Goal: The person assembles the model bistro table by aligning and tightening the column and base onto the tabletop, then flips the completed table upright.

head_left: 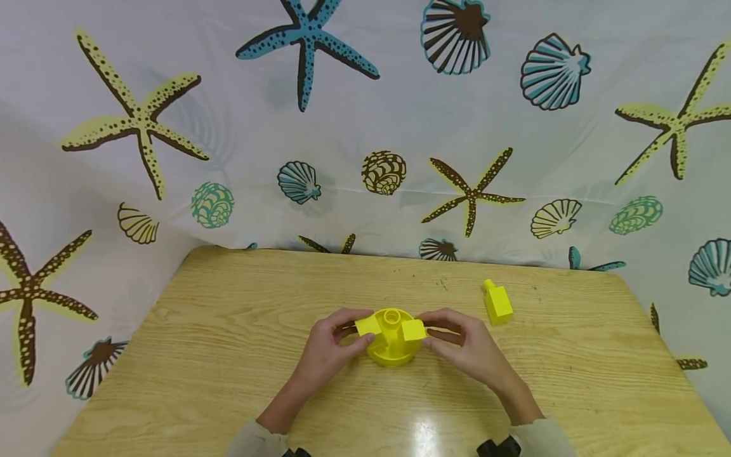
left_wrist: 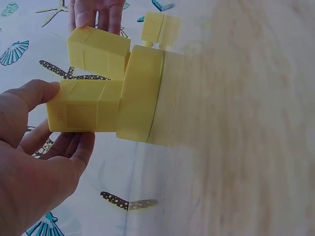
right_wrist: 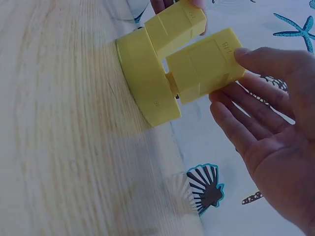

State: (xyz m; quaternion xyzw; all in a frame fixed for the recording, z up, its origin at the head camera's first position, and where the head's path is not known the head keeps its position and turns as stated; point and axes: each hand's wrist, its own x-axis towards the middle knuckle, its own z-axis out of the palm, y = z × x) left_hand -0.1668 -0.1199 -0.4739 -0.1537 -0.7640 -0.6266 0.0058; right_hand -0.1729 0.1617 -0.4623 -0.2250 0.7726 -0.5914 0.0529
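A round yellow plastic base (head_left: 391,360) with a raised rim and a central ring (head_left: 391,315) rests on the table. At its left side my left hand (head_left: 327,348) pinches a yellow block (left_wrist: 83,105) between thumb and fingers. Opposite, my right hand (head_left: 467,346) pinches a second yellow block (right_wrist: 204,64), thumb on its outer end. Both blocks stand up from the base, tilted outward. In the right wrist view, a short narrow neck (right_wrist: 171,83) shows between the right block and the base. Small raised marks are on the blocks.
A third yellow block (head_left: 499,305) with a round knob at one end lies on the wooden table (head_left: 240,304), behind my right hand. A white cloth (head_left: 354,127) printed with starfish and shells hangs along the table's back and sides.
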